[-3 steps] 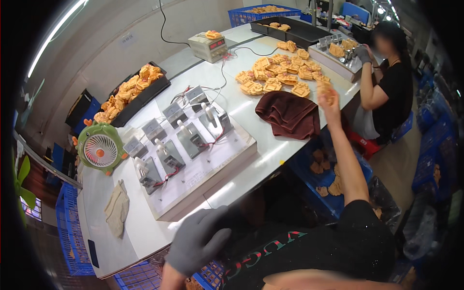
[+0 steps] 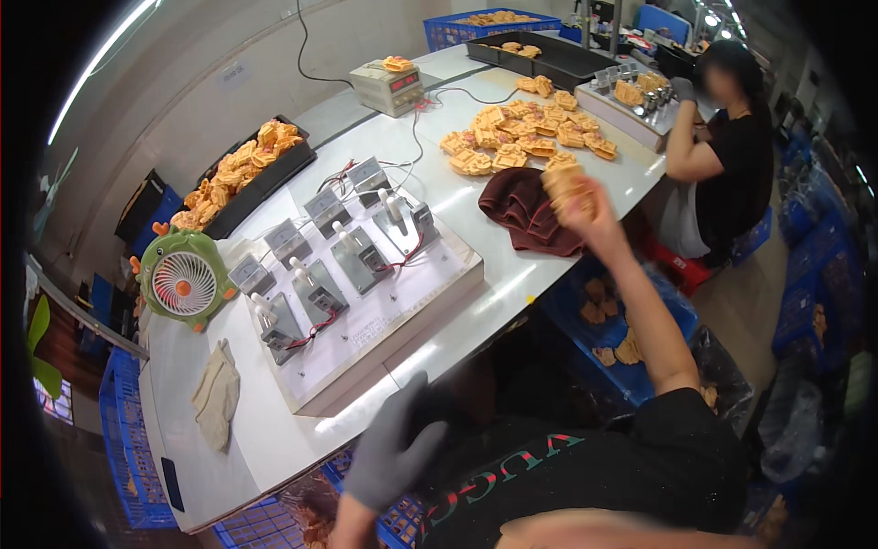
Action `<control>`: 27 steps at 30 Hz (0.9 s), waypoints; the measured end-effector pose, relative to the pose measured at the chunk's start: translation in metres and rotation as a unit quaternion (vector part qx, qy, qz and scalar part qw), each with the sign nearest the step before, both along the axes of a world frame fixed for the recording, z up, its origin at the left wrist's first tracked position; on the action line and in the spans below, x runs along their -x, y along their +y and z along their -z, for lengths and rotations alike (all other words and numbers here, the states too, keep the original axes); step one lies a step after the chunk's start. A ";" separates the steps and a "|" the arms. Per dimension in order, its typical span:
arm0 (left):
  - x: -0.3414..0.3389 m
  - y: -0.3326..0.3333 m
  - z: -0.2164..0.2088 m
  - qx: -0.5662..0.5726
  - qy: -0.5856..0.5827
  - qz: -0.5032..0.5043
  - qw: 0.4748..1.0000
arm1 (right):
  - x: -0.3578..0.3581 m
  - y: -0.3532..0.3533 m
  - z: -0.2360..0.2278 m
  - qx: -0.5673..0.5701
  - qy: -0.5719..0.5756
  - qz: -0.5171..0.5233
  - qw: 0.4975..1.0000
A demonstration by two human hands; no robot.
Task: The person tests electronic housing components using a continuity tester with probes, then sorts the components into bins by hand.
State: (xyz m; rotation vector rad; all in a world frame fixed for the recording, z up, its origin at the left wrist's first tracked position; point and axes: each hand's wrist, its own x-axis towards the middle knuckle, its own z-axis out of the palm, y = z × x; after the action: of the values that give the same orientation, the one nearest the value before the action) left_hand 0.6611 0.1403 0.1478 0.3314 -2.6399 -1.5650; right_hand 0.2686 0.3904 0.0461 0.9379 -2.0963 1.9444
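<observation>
My right hand [image 2: 590, 215], bare, grips an orange-yellow moulded plastic piece [image 2: 561, 180] above a dark brown cloth [image 2: 519, 212]. Beyond it on the white table [image 2: 512, 279], similar pieces [image 2: 517, 133] lie in a loose heap. In a grey glove, my left hand [image 2: 398, 453] is at the near table edge, fingers stretched and thumb apart, holding nothing. Between the hands and the back of the table sits a test board [image 2: 384, 316] with several toggle clamps, small panel meters and red and black wires.
A green fan [image 2: 186, 279], a beige cloth [image 2: 216, 395] and a black tray [image 2: 265, 188] of orange pieces are at left. A power supply box [image 2: 386, 89] stands at the back. At right, a co-worker [image 2: 727, 165] sits by another board; a blue crate [image 2: 631, 375] is below the edge.
With the plastic piece in it, my right hand has moved left and nearer, from beside the heap to over the brown cloth. My left hand has shifted slightly right.
</observation>
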 end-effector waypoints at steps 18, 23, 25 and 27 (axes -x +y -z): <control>-0.078 -0.030 0.142 -0.170 0.152 -0.267 0.936 | 0.012 -0.095 0.026 -0.462 0.009 0.242 0.853; -0.085 -0.028 0.153 -0.024 0.096 -0.275 0.956 | 0.016 -0.102 0.081 -0.420 0.160 0.233 0.862; -0.084 -0.024 0.158 -0.104 0.099 -0.278 0.950 | 0.021 -0.100 0.082 -0.367 0.168 0.261 0.877; -0.084 -0.019 0.157 -0.118 0.088 -0.298 0.943 | 0.030 -0.100 0.076 -0.362 0.160 0.286 0.873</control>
State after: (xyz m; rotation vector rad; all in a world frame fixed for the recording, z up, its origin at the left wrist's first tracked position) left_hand 0.7453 0.1216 -0.0088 0.8624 -1.9487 -1.5883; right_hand 0.2390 0.2909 -0.0303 0.5472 -2.5135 0.6627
